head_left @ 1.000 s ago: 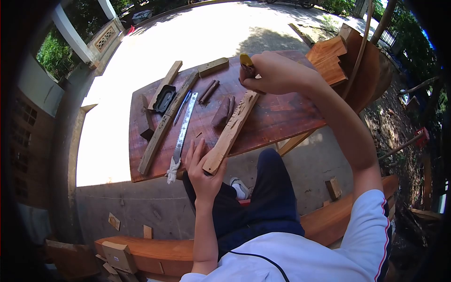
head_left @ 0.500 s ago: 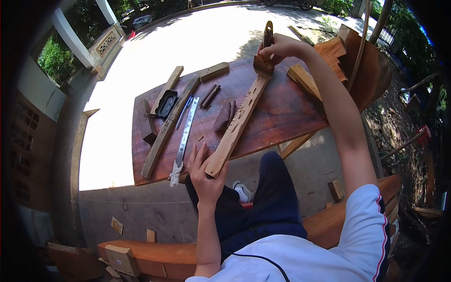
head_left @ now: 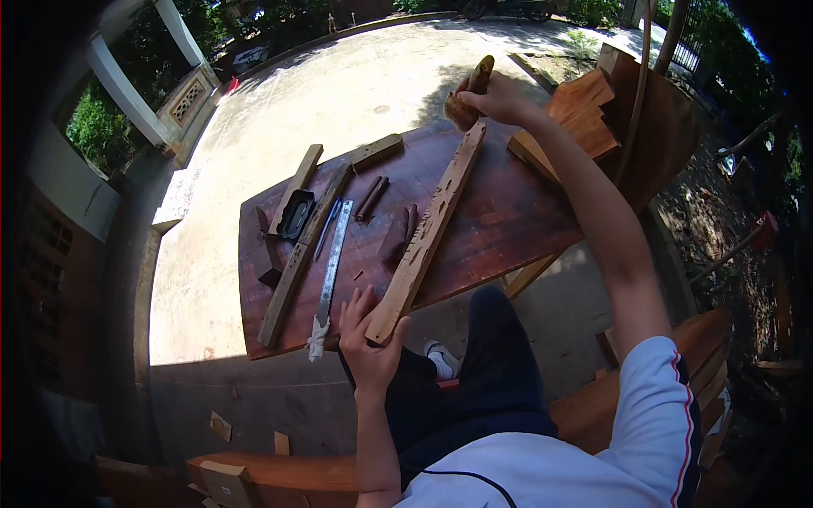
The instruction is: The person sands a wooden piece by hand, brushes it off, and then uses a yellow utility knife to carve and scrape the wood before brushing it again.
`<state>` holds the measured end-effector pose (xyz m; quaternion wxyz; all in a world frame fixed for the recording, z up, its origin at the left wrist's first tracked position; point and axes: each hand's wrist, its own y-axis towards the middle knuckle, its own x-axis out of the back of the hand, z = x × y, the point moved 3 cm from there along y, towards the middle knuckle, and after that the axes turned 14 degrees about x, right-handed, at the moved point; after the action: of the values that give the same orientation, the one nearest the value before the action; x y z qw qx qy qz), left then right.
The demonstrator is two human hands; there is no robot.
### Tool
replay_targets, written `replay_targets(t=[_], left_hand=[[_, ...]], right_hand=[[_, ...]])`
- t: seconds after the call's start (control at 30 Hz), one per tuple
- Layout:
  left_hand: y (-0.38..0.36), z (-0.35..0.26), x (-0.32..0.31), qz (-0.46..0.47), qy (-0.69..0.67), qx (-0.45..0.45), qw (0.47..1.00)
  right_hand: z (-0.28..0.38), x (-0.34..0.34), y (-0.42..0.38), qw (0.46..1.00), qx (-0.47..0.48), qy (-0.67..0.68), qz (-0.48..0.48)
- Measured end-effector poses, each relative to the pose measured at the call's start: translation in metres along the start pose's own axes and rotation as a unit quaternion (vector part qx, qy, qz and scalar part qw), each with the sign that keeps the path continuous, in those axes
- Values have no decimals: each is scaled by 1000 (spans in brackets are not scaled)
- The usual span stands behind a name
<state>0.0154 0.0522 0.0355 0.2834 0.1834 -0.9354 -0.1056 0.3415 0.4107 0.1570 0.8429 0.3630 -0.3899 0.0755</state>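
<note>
A long pale plank [head_left: 434, 229] with a jagged, pitted edge slants over the tabletop, its near end jutting past the front edge. My left hand [head_left: 373, 356] grips that near end, with its fingers to the left of the wood. Above the far end is my right hand [head_left: 500, 97], closed around the handle of a flat brush [head_left: 459, 113] with brown bristles. Left of the plank lie brown sticks [head_left: 371, 200], a dark wood block [head_left: 395, 240], a steel ruler [head_left: 335, 258] with a cloth-wrapped end, and a blue pen [head_left: 327, 229].
On the left of the reddish-brown table [head_left: 500, 222] are a black tray [head_left: 295, 215] and long wood strips [head_left: 292, 288]. A wood block [head_left: 378, 152] lies at the back edge. Stacked boards [head_left: 584, 110] stand at the right. A wooden bench [head_left: 313, 472] is behind my legs.
My right hand has lifted the brush off the plank's far end and tipped it, bristles now beyond that end. My left hand stays on the near end.
</note>
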Motion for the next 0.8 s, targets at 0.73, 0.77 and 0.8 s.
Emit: replay_targets(t=[0.73,0.77,0.8], left_hand=[[-33,26,-27,154,-328,366,857],[-34,30,-26,154,-330,371,855],[-37,34,-21,172,-313,379,854]], right_hand=[[188,-25,-91,943,135,150,263],[184,-20,-86,939,127,169,271],[174,-22,-82,952,101,134,257]])
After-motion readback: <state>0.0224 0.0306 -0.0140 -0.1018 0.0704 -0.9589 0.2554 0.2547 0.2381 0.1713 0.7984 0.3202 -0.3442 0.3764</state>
